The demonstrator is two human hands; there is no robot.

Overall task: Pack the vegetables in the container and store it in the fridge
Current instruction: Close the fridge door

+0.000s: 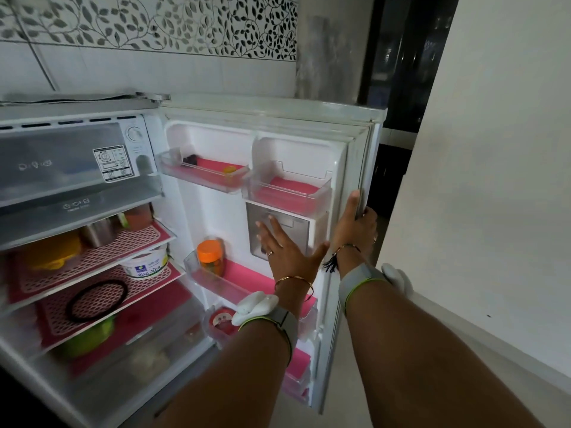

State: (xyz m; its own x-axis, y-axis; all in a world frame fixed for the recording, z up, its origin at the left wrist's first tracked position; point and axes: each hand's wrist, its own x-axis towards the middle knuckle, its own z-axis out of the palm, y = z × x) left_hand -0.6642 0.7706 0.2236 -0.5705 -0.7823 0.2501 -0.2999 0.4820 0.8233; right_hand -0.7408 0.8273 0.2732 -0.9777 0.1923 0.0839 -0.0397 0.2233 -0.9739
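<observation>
The fridge stands wide open, its door [352,156] swung out to the right. My right hand [355,225] is wrapped around the door's outer edge, thumb on the inner side. My left hand [285,247] is spread flat with fingers apart in front of the door's inner panel, holding nothing. Inside the fridge a yellow lidded container [51,251] sits on the upper shelf and a green container [88,336] sits below the lowest shelf mat. I cannot tell which of them holds the vegetables.
Shelves carry red mesh mats, a white tub [145,264], a steel cup [99,231] and a black ring [97,299]. Door racks hold an orange-capped jar [210,256] and a red-lidded item [221,319]. A clear crisper drawer [139,353] is at the bottom. A white wall [494,180] is to the right.
</observation>
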